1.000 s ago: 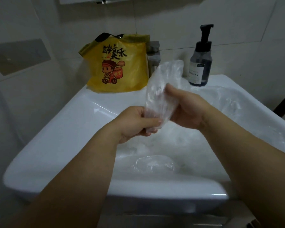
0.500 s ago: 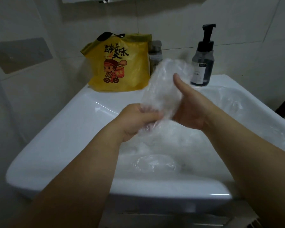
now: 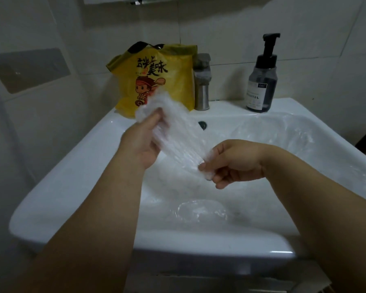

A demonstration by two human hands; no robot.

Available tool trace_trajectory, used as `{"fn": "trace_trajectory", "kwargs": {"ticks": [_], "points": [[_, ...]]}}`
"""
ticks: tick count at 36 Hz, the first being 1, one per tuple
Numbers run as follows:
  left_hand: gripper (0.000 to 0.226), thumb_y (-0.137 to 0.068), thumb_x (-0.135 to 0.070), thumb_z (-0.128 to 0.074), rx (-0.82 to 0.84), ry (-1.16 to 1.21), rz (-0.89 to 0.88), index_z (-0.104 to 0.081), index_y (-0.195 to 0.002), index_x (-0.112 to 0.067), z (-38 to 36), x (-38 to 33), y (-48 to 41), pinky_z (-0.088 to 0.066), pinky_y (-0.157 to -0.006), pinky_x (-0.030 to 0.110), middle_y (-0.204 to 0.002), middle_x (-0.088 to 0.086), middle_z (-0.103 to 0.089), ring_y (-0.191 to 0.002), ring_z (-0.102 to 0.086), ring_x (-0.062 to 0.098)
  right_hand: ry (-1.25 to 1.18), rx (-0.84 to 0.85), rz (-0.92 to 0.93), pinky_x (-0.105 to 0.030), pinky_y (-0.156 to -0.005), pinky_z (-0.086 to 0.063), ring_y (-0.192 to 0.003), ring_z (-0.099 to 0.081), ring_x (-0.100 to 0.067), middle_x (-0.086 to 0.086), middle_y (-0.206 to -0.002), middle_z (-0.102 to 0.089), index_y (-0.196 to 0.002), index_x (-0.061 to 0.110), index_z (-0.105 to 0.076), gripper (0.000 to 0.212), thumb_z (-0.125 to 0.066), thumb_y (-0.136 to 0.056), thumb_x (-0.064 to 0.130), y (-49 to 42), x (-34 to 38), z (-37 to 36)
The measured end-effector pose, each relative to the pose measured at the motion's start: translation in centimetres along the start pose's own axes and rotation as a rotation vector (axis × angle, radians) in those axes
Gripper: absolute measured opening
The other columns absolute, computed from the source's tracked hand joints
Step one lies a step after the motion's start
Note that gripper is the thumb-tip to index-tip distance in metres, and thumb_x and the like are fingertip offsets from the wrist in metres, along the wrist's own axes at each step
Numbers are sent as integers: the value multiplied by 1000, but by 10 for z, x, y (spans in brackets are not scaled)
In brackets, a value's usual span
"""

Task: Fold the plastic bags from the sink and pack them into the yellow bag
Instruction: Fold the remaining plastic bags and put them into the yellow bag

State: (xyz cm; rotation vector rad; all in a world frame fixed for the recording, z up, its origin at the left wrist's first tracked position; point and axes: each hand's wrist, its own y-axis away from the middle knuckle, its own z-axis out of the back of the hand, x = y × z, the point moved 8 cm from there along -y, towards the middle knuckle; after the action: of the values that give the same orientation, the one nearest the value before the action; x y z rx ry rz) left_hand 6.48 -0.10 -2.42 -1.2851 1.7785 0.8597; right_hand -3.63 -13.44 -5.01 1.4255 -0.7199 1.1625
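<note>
A crumpled clear plastic bag [image 3: 178,132] hangs stretched above the white ceramic sink [image 3: 72,176]; the left hand [image 3: 144,142] grips its upper end, the right hand [image 3: 235,163] pinches the lower; slippery film may slide free and unfold; behind, a steel tap [image 3: 202,81] crowds the yellow printed bag [image 3: 178,81]; a dark soap bottle [image 3: 262,81] stands near.

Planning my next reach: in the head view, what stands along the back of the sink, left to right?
From the left: yellow bag → tap → pump bottle.
</note>
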Motion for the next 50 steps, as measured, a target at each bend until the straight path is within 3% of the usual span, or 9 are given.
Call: {"fn": "trace_trajectory", "kwargs": {"ticks": [8,13,16,19,25,30,40,45,50], "points": [[13,-90,-20,-67,-33,-12,117,-68,-99,-11,0,9,12,-55,-57,18,-88,2,-75,-72,-72,9,-115,95,50,-25,-54,-52,-51,-56,-15,-8,-60,-61,-63,11,-69,19,-67,-78,22,5,12,-6],[8,-89,-4,-64,-133,10,182,-64,-83,-9,11,17,12,-53,-49,14,-61,-1,-71,-52,-67,5,-337,44,190,-36,-70,-54,-71,-59,-25,-15,-91,-63,-117,9,-55,44,-52,-74,18,4,23,1],[10,-88,-3,-65,-161,4,249,-62,-80,-9,14,24,13,-53,-48,13,-55,-1,-68,-45,-64,5,284,-299,288,-25,-75,-54,-115,-52,-24,-4,-148,-36,-149,42,-14,91,-54,-83,-7,9,26,16],[12,-89,-3,-64,-169,-29,280,-61,-79,-8,14,29,14,-52,-47,14,-51,-1,-66,-42,-62,6,675,-393,510,-24,-100,-40,-146,-14,-18,4,-160,-3,-138,57,-1,104,-67,-80,0,17,42,0],[8,-92,-2,-59,-95,-189,261,-60,-85,-7,7,30,15,-52,-44,18,-71,5,-67,-50,-64,10,680,-434,714,-15,-90,-39,-111,-54,-11,-1,-124,-62,-107,22,-72,27,-74,-81,14,28,58,-21],[24,-89,5,-58,70,-331,177,-64,-111,0,-7,28,13,-53,-52,18,-96,13,-70,-73,-68,16,524,-401,607,-18,-67,-49,-72,-63,-3,8,-80,-69,-86,25,-70,2,-72,-84,25,21,51,-14],[45,-82,24,-42,345,-695,19,-69,-98,-7,-36,36,27,-58,-65,23,-95,13,-71,-85,-69,22,486,-699,574,-37,-62,-48,-73,-61,-29,-14,-78,-64,-86,0,-62,40,-75,-78,38,24,52,19],[40,-85,22,-44,415,-697,52,-67,-91,-10,-43,39,33,-58,-65,21,-92,8,-68,-84,-66,18,589,-814,546,-29,-53,-31,-58,-42,-14,0,-61,-46,-69,11,-49,42,-72,-78,44,27,52,27],[43,-86,23,-39,480,-687,106,-65,-92,-10,-44,42,38,-55,-60,19,-92,5,-67,-82,-66,13,439,-804,473,-25,-85,-41,-108,-49,-15,-1,-124,-50,-124,21,-46,67,-77,-71,48,24,45,36]]}}
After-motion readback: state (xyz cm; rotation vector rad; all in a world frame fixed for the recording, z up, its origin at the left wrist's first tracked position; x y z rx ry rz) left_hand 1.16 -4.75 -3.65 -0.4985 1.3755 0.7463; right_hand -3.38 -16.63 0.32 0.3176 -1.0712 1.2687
